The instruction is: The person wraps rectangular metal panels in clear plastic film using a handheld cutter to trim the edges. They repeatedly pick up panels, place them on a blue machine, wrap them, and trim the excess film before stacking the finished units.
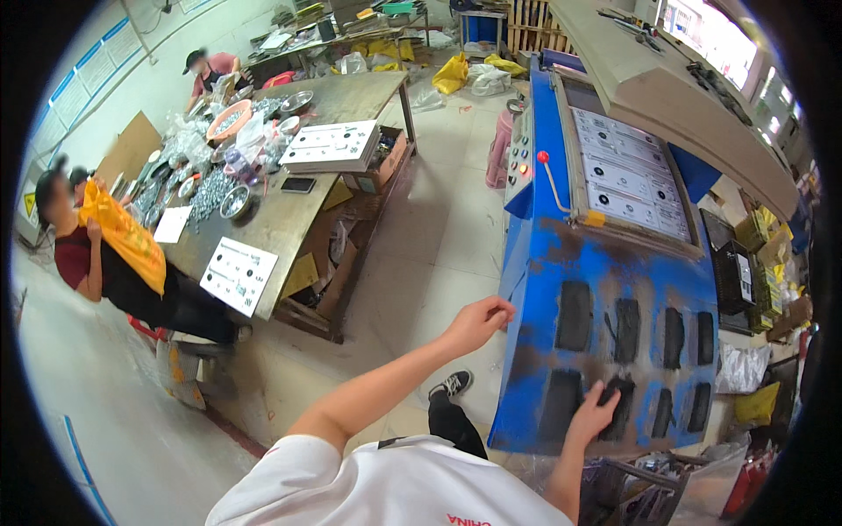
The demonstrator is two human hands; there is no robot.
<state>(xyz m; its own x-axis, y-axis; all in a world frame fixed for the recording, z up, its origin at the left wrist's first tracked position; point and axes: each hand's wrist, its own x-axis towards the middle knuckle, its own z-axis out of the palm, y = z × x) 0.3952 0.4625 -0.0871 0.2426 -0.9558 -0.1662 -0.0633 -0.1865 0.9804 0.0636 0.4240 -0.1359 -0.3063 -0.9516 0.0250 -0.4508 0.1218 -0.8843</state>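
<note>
My right hand (594, 415) reaches over the near row of dark rectangular patches on the blue machine bed (537, 302). Its fingers are spread and their tips touch a rough black piece (621, 410) in that row; a firm grip does not show. My left hand (479, 326) hangs by the bed's left edge, fingers loosely curled with nothing visible in them. Several more black pieces, such as one black pad (574, 316), lie in two rows on the soot-stained surface. Behind them, a framed panel (630, 175) holds white printed sheets under a clear cover.
A red-knobbed lever (544, 159) stands beside the panel, near control buttons (524, 158). An overhanging beige cover (675, 79) carries loose tools. To the left, a worktable (351, 92) bears metal parts, bowls and a stack of printed boards (331, 147). A person (96, 250) holds a yellow bag there; others work farther back.
</note>
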